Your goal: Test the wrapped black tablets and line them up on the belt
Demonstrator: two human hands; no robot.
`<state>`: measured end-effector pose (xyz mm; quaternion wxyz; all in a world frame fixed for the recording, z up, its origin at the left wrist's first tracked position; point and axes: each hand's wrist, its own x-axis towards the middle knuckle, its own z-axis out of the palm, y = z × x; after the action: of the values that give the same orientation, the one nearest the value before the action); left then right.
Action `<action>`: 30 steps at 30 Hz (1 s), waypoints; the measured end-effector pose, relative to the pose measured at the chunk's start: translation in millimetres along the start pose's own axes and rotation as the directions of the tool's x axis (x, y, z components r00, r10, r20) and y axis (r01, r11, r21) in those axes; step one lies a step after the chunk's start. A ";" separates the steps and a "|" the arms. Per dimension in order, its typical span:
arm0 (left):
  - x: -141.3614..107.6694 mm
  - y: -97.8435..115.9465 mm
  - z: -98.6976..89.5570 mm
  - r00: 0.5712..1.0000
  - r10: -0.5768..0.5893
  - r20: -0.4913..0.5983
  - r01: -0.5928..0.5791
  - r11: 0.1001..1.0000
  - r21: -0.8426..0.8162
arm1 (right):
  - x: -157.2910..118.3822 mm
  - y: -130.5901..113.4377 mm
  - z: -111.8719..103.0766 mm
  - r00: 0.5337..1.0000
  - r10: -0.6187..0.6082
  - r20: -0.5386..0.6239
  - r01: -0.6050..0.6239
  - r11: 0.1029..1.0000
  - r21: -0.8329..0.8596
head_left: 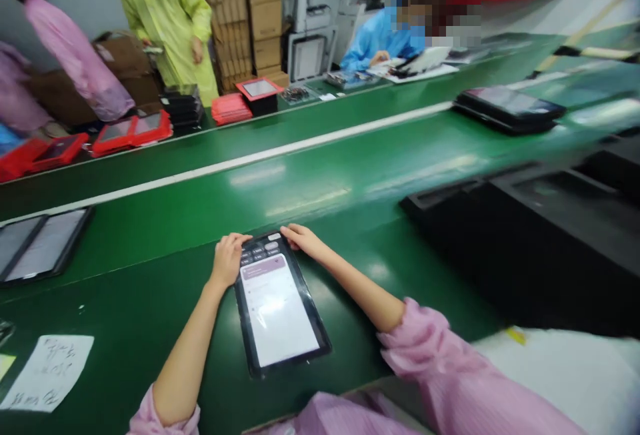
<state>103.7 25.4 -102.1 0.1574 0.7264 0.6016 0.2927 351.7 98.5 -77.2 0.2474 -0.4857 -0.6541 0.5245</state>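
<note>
A black-framed tablet (280,308) lies face up on the green work surface in front of me, with a white and purple display and a glossy clear film along its edges. My left hand (230,258) grips its far left corner, fingers curled over the edge. At the far right corner, my right hand (299,238) pinches the rim between thumb and fingers. The fingertips of both hands are partly hidden, so the exact hold on the film or frame is unclear.
A handwritten paper (47,372) lies at left, near a folder-like black case (45,245). Black trays (500,242) stand at right. Stacked black devices (507,107) sit on the green belt (310,175). Co-workers stand or sit beyond, by red cases (231,108).
</note>
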 end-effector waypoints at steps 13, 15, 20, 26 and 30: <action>3.9 6.8 8.2 0.993 -0.116 -0.003 0.116 0.991 0.074 | 17.8 74.6 -2.1 0.865 -0.488 -0.113 0.446 0.853 -0.271; 2.9 6.9 8.8 0.994 -0.107 -0.012 0.107 0.992 0.063 | 15.5 72.7 -4.5 0.899 -0.370 -0.234 0.325 0.923 -0.208; 1.0 10.7 3.9 0.995 -0.096 -0.001 0.096 0.995 0.036 | -5.5 60.8 7.6 0.943 -0.221 -0.248 0.218 0.975 -0.040; -0.7 10.4 1.0 0.996 -0.081 0.020 0.080 0.996 0.043 | -25.1 54.6 24.2 0.933 -0.208 -0.295 0.257 0.957 0.137; 0.9 8.6 1.2 0.995 -0.096 0.021 0.095 0.995 0.043 | -24.1 54.7 19.9 0.944 -0.226 -0.242 0.279 0.937 0.212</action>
<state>111.3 24.5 -97.8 0.1626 0.7034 0.6398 0.2637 365.5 66.9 -129.9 0.4396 -0.4169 -0.6114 0.5091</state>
